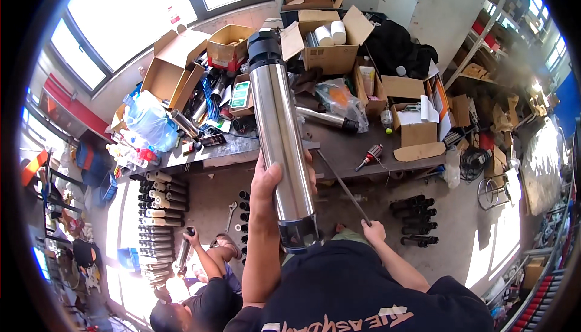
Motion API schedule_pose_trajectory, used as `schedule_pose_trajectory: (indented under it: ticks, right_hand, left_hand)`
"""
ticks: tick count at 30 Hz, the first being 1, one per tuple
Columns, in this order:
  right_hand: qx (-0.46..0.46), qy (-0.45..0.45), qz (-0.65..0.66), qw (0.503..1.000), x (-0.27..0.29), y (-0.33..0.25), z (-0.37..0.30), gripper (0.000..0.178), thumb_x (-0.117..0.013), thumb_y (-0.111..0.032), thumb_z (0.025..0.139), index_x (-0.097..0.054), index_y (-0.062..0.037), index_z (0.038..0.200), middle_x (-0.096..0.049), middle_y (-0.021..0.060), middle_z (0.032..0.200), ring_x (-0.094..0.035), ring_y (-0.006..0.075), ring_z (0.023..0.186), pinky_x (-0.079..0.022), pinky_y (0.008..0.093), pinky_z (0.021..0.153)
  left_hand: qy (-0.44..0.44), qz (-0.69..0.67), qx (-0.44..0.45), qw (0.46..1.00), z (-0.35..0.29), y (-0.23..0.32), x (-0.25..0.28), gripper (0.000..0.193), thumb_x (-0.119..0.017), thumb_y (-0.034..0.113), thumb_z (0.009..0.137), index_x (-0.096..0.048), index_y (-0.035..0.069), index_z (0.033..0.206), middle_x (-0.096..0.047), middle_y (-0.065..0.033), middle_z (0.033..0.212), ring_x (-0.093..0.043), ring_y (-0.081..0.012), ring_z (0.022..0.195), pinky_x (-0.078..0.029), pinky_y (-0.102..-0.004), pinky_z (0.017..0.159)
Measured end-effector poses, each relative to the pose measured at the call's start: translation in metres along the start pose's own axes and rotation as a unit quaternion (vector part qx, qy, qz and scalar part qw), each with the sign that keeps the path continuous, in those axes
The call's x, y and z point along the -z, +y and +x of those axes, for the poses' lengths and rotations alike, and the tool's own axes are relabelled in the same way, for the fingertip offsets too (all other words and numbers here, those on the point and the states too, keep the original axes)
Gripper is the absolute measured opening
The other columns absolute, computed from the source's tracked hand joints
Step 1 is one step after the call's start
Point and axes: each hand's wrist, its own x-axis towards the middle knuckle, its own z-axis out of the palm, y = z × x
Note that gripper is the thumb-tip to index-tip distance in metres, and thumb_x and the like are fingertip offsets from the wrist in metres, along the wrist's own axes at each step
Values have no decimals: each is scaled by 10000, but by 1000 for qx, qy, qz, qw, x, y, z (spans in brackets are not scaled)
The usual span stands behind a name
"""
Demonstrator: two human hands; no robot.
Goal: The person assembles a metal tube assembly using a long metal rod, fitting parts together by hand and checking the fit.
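Observation:
My left hand (pixel 267 181) grips a long polished steel cylinder (pixel 279 132) with a black cap at its far end, held upright in front of me over the workbench edge. My right hand (pixel 373 232) is closed on the near end of a thin metal rod (pixel 342 184) that slants up toward the bench (pixel 339 144). Below left, another person crouches on the floor, one hand (pixel 191 235) on a smaller steel cylinder (pixel 183 253).
The bench carries open cardboard boxes (pixel 330 45), a second steel cylinder (pixel 327 118), a large water bottle (pixel 150 120) and a red-tipped rotor (pixel 370 156). Rows of tubes (pixel 158 211) lie on the floor at left, black parts (pixel 416 220) at right, and a wrench (pixel 230 214).

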Motion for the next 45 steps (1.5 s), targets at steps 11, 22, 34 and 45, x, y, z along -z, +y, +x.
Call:
schedule_pose_trajectory:
  ticks: [11,22,34,45]
  right_hand:
    - [3,-77,59,995,-39,13,49,554,-683,-560,864,-729,-9,817,-720,184,790,-718,312,817,-523,440,769]
    - [46,-126,151,979,-96,44,71,491,-717,-497,902,-682,-42,720,-638,43,650,-589,151,591,-472,323,581]
    - [75,-116,7,990,-58,19,51,550,-590,-537,933,-733,-11,1010,-713,269,1007,-666,441,1040,-513,492,893]
    - [101,-73,14,992,-58,14,39,561,-586,-547,933,-730,-10,1012,-707,276,1001,-666,441,1041,-515,500,890]
  left_hand:
    - [-87,-212,80,970,-8,-45,14,710,-656,478,824,-496,4,1328,-563,-168,1064,-600,-232,758,-520,-347,612]
    - [-149,-475,66,865,-17,-63,16,721,-633,446,909,-385,35,1448,-491,-111,1015,-532,-173,763,-490,-297,673]
    - [111,-77,118,984,-20,-30,24,650,-601,485,892,-488,-77,1199,-629,-169,953,-687,-264,794,-616,-400,685]
    - [23,-264,102,959,-24,-44,32,649,-582,444,944,-412,-46,1334,-565,-181,1070,-632,-264,872,-627,-394,771]
